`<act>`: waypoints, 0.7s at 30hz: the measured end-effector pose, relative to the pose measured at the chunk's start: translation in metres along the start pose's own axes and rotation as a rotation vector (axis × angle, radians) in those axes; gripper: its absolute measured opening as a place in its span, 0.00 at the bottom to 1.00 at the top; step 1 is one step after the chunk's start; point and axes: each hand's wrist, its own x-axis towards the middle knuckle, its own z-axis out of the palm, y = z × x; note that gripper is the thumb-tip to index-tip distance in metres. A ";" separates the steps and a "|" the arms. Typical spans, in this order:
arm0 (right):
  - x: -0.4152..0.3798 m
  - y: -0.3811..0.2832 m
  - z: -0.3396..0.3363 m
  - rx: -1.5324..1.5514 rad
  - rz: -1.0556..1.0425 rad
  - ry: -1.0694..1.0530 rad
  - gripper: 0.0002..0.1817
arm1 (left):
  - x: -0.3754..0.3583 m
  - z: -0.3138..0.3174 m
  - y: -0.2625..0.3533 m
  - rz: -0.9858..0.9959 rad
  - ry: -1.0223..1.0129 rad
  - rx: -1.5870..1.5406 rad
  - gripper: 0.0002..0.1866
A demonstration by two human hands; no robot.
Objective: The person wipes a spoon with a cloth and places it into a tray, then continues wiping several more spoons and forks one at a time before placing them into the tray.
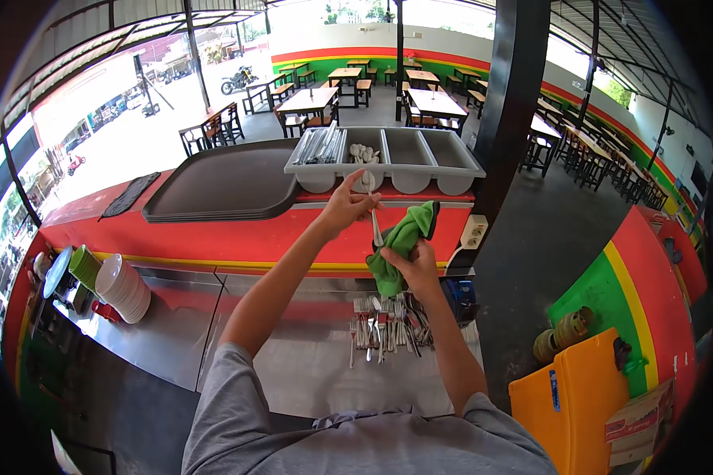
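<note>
My left hand (347, 209) is closed on a metal spoon (376, 226), its index finger stretched up beside the bowl. The spoon stands nearly upright, bowl at the top. My right hand (417, 267) grips a green cloth (404, 238) with dark edging, bunched around the lower handle. Just beyond my hands, a grey cutlery tray (459, 169) sits on the red ledge. Spoons (364, 154) lie in its second compartment; long thin silvery pieces (322, 146) fill the leftmost one. Below my hands, several forks and other cutlery (382, 321) lie on the steel counter.
Stacked dark brown serving trays (222, 180) lie on the red ledge (238, 237), beside a dark cloth (131, 194). White bowls (123, 291) and green containers (84, 265) stand at the counter's left. A black post (505, 111) rises at right, above an orange cooler box (569, 400).
</note>
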 end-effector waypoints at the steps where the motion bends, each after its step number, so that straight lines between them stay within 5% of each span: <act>1: 0.013 0.003 -0.003 -0.049 -0.032 0.008 0.15 | 0.010 -0.005 0.005 0.009 -0.005 0.051 0.46; 9: 0.107 0.011 -0.007 -0.256 -0.248 0.129 0.19 | 0.088 -0.034 0.016 -0.069 0.084 0.127 0.44; 13: 0.152 0.020 -0.007 -0.458 -0.277 0.154 0.22 | 0.146 -0.062 -0.009 -0.217 0.066 0.084 0.38; 21: 0.200 0.002 0.001 -0.591 -0.343 0.174 0.24 | 0.189 -0.079 0.007 -0.167 0.139 0.461 0.17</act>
